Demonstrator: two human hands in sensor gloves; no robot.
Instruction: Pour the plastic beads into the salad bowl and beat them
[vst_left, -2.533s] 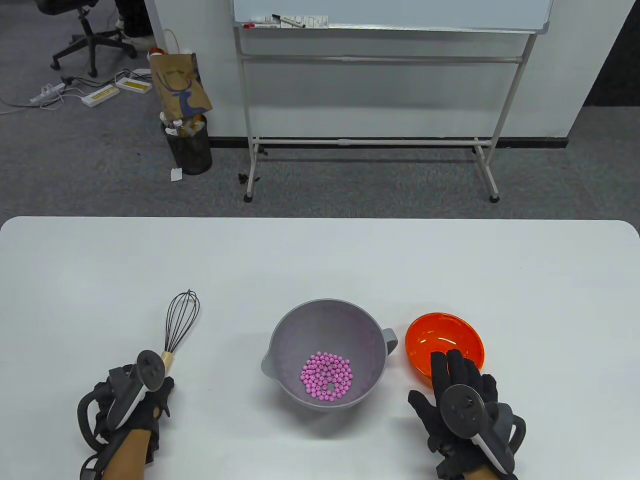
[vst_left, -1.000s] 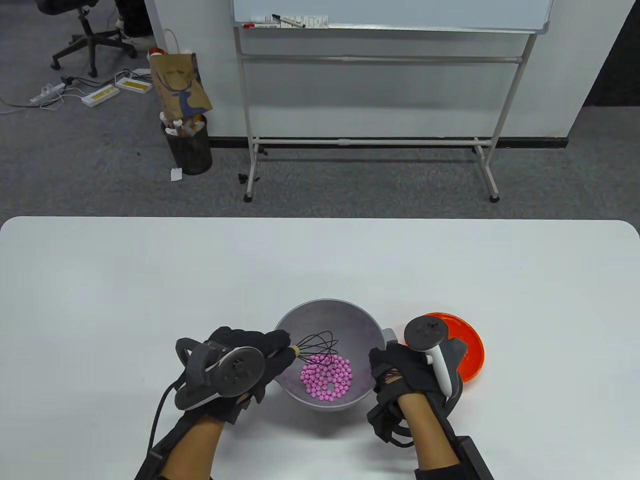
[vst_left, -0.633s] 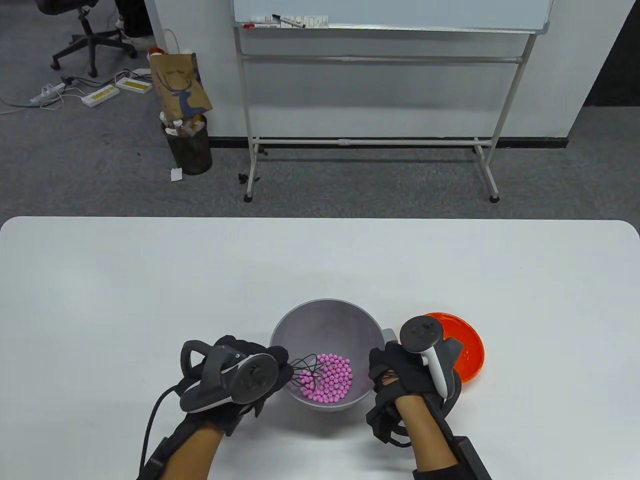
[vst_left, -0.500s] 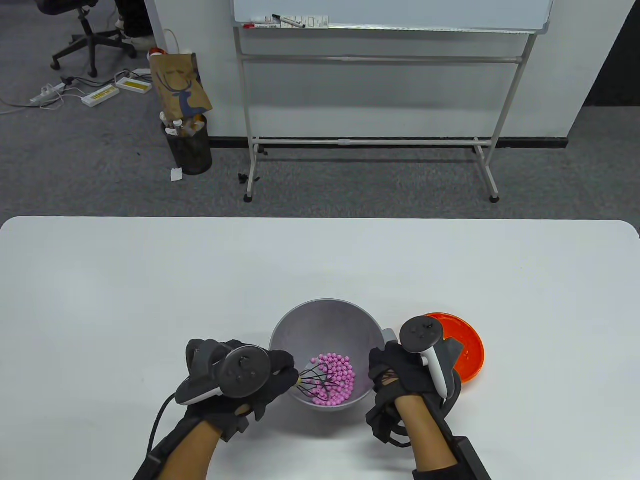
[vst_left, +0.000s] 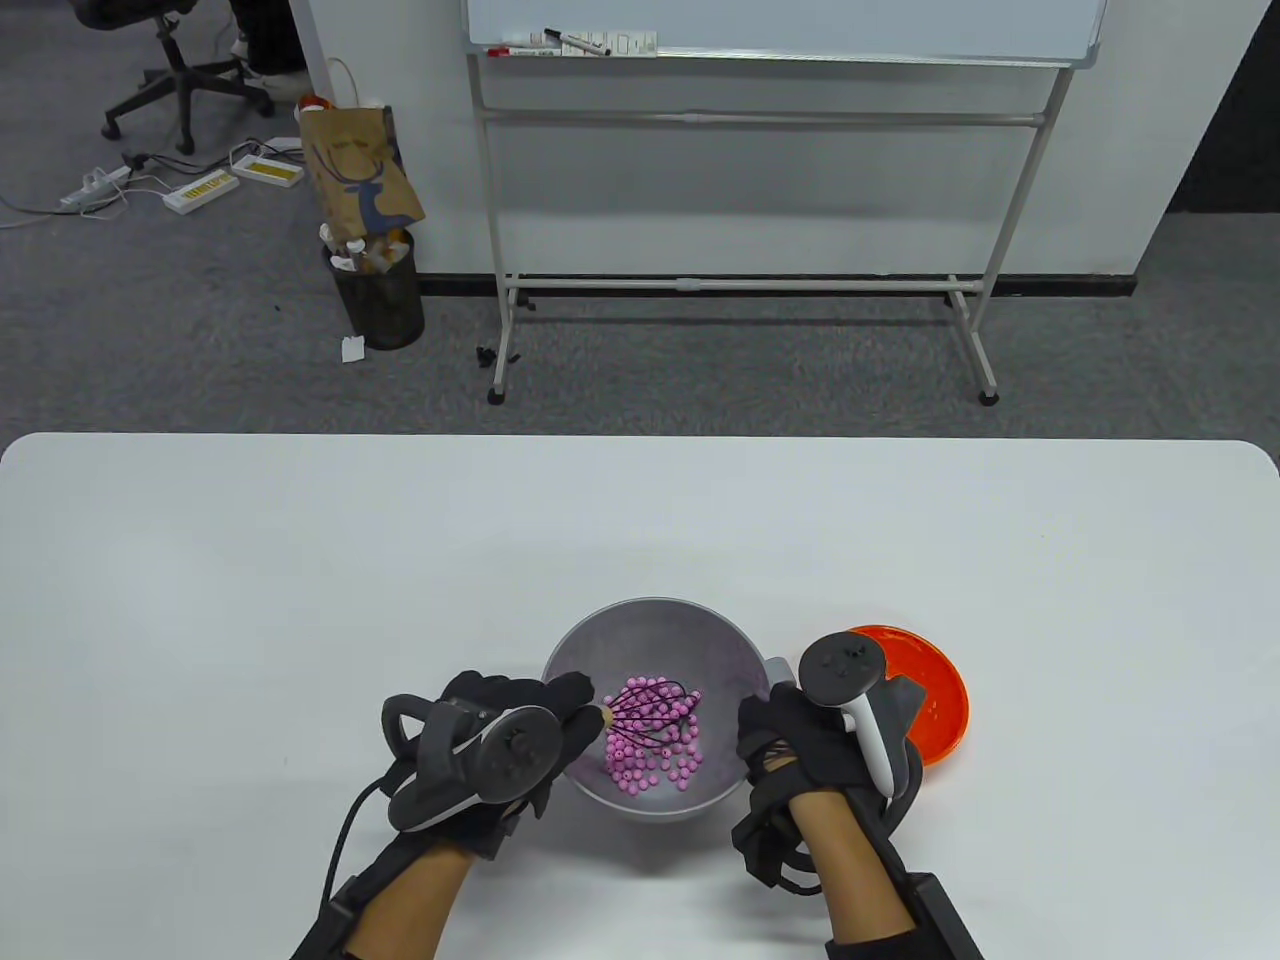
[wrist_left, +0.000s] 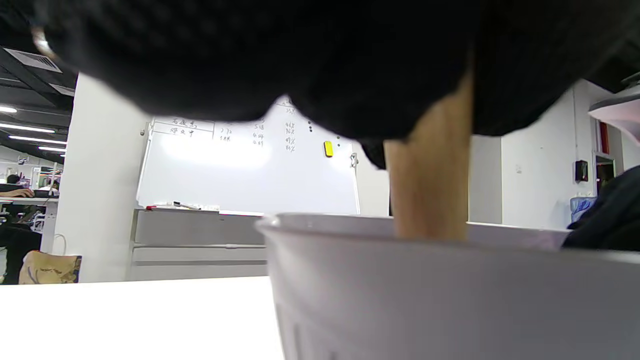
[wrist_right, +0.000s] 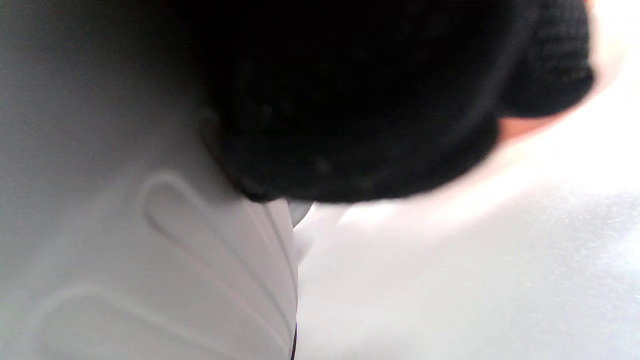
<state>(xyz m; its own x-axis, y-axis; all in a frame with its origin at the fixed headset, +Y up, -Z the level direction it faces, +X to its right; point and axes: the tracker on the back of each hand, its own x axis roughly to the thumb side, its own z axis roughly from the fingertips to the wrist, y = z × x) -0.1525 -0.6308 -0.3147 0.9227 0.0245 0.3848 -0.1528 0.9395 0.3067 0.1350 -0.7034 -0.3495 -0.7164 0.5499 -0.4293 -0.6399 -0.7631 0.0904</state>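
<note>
The grey salad bowl (vst_left: 660, 625) stands near the table's front edge with pink beads (vst_left: 650, 755) spread over its bottom. My left hand (vst_left: 520, 715) grips the wooden handle (wrist_left: 430, 185) of a black wire whisk (vst_left: 650, 712), whose wires sit among the beads on the far side of the pile. In the left wrist view the handle drops behind the bowl's rim (wrist_left: 350, 222). My right hand (vst_left: 790, 735) grips the bowl's handle on its right side; the right wrist view shows only the dark glove (wrist_right: 360, 100) against the bowl's wall (wrist_right: 150, 240).
An orange bowl (vst_left: 935, 690) with nothing in it stands just right of the salad bowl, partly behind my right hand. A whiteboard stand (vst_left: 740, 280) and a bin (vst_left: 378, 290) are on the floor beyond the table's far edge.
My left hand picked the whisk up from the table's left and brought it into the bowl. The whisk has swept from the near side to the far side, scattering beads. My right hand left the orange bowl for the salad bowl's handle.
</note>
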